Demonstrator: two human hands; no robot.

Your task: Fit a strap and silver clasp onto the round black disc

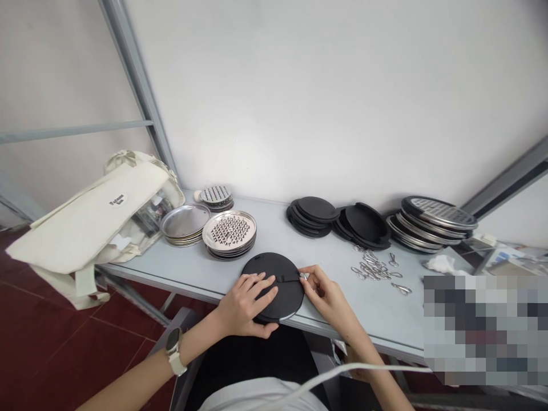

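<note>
A round black disc [274, 302] lies at the table's front edge, with a thin strip or slot running from its middle to its right rim. My left hand [250, 302] presses it down, fingers across the top and thumb at the near rim. At the right rim, my right hand [321, 291] pinches a small shiny metal clip [303, 276] against the disc; my fingers partly hide it. Several loose wire clips [372, 267] are scattered to the right of this hand.
Round metal grater plates [230, 231] and plain metal discs [186, 221] are stacked at left beside a cream bag [98, 211]. Stacks of black discs [314, 211], black round frames [366, 225] and framed graters [436, 220] line the back. A white cable [342, 368] crosses in front.
</note>
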